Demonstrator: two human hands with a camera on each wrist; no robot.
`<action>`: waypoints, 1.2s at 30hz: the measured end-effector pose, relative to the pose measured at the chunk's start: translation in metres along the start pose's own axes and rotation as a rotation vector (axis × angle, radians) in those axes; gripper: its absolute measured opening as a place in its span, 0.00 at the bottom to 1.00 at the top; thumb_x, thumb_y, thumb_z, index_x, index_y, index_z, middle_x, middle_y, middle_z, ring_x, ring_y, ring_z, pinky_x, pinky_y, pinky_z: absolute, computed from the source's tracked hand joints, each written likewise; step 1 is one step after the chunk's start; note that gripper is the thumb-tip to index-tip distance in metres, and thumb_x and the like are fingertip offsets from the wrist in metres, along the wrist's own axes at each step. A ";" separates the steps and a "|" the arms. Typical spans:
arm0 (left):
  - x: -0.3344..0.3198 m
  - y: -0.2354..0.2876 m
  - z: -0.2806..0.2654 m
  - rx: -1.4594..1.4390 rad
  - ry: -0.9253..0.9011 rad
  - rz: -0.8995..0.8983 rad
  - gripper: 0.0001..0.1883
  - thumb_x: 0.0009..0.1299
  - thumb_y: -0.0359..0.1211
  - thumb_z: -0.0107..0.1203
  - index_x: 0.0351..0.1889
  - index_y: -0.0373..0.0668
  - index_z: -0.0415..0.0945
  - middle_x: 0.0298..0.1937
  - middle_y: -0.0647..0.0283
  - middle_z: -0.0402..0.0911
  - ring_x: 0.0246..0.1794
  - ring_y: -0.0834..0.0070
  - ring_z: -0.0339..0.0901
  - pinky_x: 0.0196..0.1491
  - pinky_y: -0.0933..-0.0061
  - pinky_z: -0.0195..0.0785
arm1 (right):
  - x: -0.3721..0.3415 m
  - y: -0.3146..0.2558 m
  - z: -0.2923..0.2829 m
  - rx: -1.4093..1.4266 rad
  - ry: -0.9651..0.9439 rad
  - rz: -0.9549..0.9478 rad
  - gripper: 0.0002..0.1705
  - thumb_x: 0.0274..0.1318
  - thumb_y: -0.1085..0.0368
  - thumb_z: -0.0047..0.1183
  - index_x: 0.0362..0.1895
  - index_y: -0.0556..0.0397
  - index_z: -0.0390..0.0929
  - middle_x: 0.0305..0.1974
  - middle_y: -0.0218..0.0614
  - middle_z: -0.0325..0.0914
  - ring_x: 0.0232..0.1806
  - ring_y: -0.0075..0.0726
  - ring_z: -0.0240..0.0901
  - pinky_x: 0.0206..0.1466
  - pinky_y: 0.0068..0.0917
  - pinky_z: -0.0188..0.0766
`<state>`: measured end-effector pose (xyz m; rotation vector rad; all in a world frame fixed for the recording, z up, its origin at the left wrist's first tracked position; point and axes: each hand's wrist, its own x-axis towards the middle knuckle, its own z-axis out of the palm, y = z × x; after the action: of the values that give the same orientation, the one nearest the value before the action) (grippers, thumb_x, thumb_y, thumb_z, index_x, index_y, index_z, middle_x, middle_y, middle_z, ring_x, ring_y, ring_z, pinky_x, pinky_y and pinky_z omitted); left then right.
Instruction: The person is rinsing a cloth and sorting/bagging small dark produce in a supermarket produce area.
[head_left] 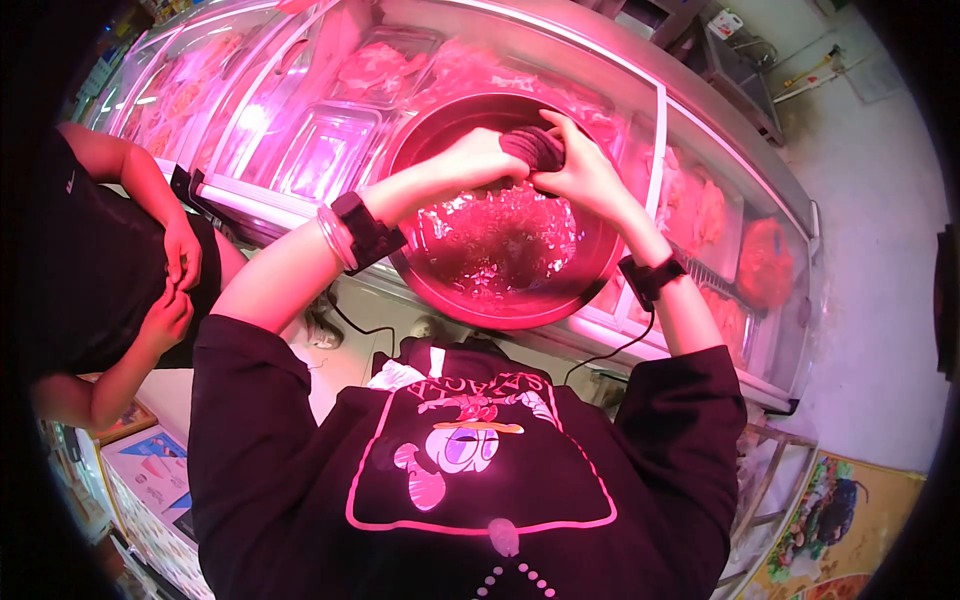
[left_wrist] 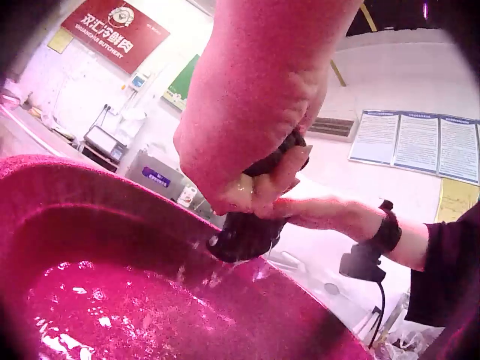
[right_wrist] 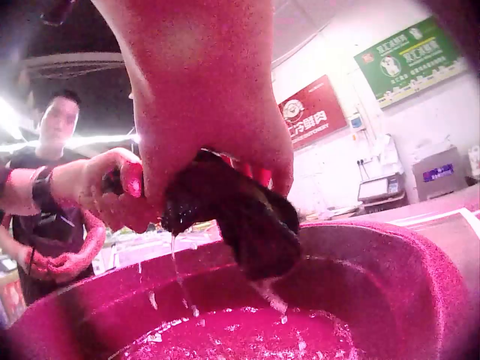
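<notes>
A dark wet cloth point(head_left: 535, 150), bunched and twisted, is held between both hands over a large round basin point(head_left: 470, 312) of water. My left hand point(head_left: 470, 160) grips one end, its fingers curled round the fabric. On the other end my right hand point(head_left: 590, 180) holds on, thumb and fingers round it. In the right wrist view the cloth point(right_wrist: 259, 229) hangs in a thick fold below the right hand point(right_wrist: 210, 112), and water streams from it. The left wrist view shows the cloth's lower end point(left_wrist: 244, 238) sticking out under the left hand point(left_wrist: 240, 142). The rippling water point(head_left: 500, 240) glints pink.
The basin sits on a glass display case point(head_left: 650, 210) with trays of meat under pink light. A clear tray point(head_left: 325, 150) lies left of the basin. Another person point(head_left: 110, 250) stands at the left, hands together. A cable point(head_left: 620, 345) hangs from my right wrist.
</notes>
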<state>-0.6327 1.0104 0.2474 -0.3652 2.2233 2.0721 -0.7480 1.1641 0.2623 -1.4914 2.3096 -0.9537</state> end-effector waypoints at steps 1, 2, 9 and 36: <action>0.003 0.002 -0.004 -0.026 -0.019 0.046 0.03 0.53 0.29 0.53 0.25 0.40 0.74 0.19 0.71 0.71 0.17 0.86 0.66 0.20 0.82 0.58 | 0.000 0.014 -0.001 0.074 -0.008 -0.021 0.50 0.32 0.58 0.68 0.62 0.60 0.57 0.48 0.48 0.72 0.52 0.43 0.70 0.57 0.33 0.65; 0.004 0.003 -0.007 -0.053 -0.037 0.092 0.03 0.54 0.29 0.53 0.26 0.40 0.74 0.19 0.71 0.71 0.17 0.86 0.66 0.20 0.82 0.58 | 0.000 0.028 0.000 0.115 -0.002 -0.100 0.46 0.34 0.58 0.69 0.58 0.60 0.60 0.46 0.45 0.73 0.51 0.40 0.71 0.57 0.32 0.65; -0.007 0.020 -0.004 0.036 -0.143 0.060 0.13 0.57 0.34 0.58 0.39 0.41 0.76 0.29 0.71 0.76 0.25 0.88 0.69 0.26 0.85 0.62 | -0.013 0.024 0.007 0.460 -0.005 0.051 0.28 0.44 0.71 0.61 0.51 0.56 0.63 0.42 0.36 0.73 0.45 0.26 0.70 0.49 0.24 0.66; -0.004 0.047 0.001 0.377 0.330 0.440 0.24 0.62 0.54 0.54 0.35 0.43 0.82 0.18 0.66 0.77 0.17 0.82 0.71 0.23 0.76 0.63 | -0.011 -0.027 -0.010 0.299 0.144 0.199 0.19 0.48 0.65 0.57 0.47 0.55 0.76 0.33 0.33 0.80 0.35 0.22 0.73 0.41 0.25 0.69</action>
<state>-0.6395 1.0143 0.2945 -0.2114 3.0585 1.7925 -0.7281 1.1705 0.2856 -1.0858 2.2344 -1.3151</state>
